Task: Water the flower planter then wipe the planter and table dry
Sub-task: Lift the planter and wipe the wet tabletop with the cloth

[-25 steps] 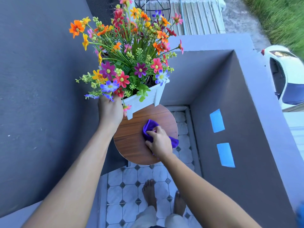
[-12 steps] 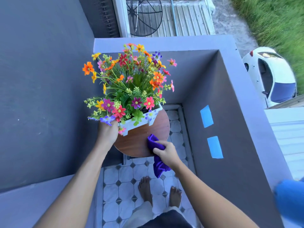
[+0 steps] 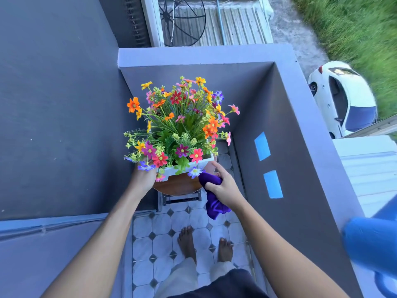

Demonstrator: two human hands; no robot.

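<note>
A white planter [image 3: 202, 163] full of bright mixed flowers [image 3: 182, 123] rests on a small round wooden table [image 3: 178, 186]. My left hand [image 3: 142, 179] grips the planter's near left corner, partly hidden under blossoms. My right hand [image 3: 223, 187] is closed on a bunched purple cloth [image 3: 212, 203] at the table's right rim, just beside the planter's near right corner. The cloth's loose end hangs below the table edge.
Grey balcony walls [image 3: 290, 147] box in the table on three sides, with two blue tape patches [image 3: 262, 146] on the right wall. A blurred blue object [image 3: 371, 241] sits on the ledge at the lower right. Bare feet [image 3: 187, 239] stand on the tiled floor [image 3: 150, 233].
The planter came down from its lifted position onto the table. My right hand slid the cloth off the tabletop to the right rim.
</note>
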